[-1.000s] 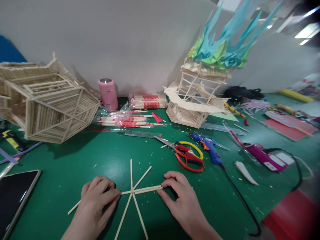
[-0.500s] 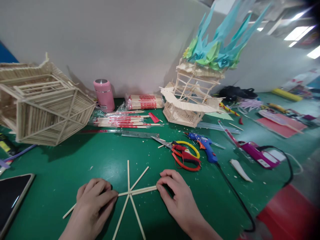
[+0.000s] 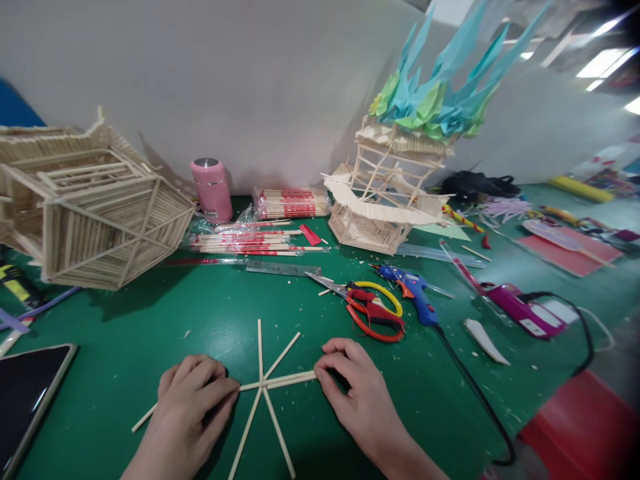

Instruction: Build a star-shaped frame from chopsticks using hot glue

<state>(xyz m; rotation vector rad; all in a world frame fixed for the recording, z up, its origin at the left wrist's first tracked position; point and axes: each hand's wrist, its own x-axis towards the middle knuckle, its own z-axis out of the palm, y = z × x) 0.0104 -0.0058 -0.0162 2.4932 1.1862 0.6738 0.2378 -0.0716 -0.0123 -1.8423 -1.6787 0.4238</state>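
Thin wooden sticks (image 3: 276, 420) lie crossed in a star on the green table (image 3: 320, 427), meeting near one middle point. My left hand (image 3: 193, 407) pinches a stick on the left side of the star; a stick end (image 3: 144, 418) pokes out beyond that hand's far side. At the right, my right hand (image 3: 353, 393) pinches the ends of two sticks (image 3: 295, 380) that run close together from the centre. Both hands rest low over the table, fingers closed. Scissors (image 3: 367, 303) with red and yellow handles lie beyond my right hand, beside a blue glue gun (image 3: 413, 290).
A large stick model (image 3: 117, 227) stands at left, and another (image 3: 373, 213) topped with blue paper spikes at centre right. Behind are a pink flask (image 3: 212, 190) and bundled sticks (image 3: 293, 203). A tablet (image 3: 35, 407) lies at near left; a purple device (image 3: 525, 310) sits right.
The whole view has shifted slightly, so things appear a little further right. Both hands keep their pinch on the sticks, and the star arrangement looks the same.
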